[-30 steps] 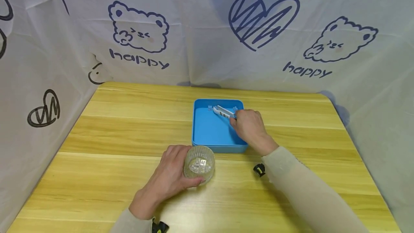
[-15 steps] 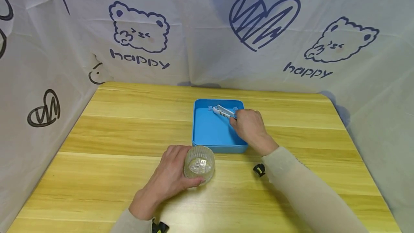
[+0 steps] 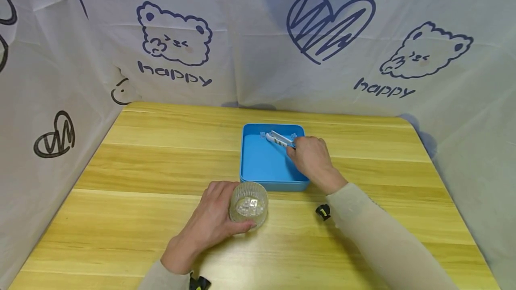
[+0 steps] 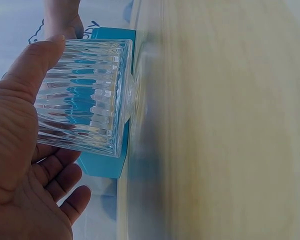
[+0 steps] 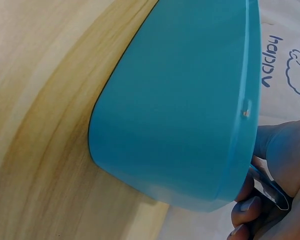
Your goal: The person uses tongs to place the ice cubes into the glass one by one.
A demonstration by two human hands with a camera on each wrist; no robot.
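Note:
My left hand (image 3: 213, 216) holds a clear ribbed glass (image 3: 258, 191) from its left side, thumb across the near side. Several small clear pieces (image 4: 102, 105) lie in the bottom of the glass. It stands upright just in front of a square blue box (image 3: 266, 164). My right hand (image 3: 312, 158) reaches over the box's right wall and grips white tongs (image 3: 276, 140) with dark marks. Their tips are low inside the box, right by a small clear piece (image 3: 262, 134) at the back left. Another clear piece (image 3: 293, 136) shows in the back right corner, partly behind the hand.
The wooden table (image 3: 141, 164) extends on both sides of the box. A white cloth (image 3: 250, 48) with drawn bears and hearts hangs behind and at the sides. Small black-and-yellow items (image 3: 323, 211) show beside each sleeve.

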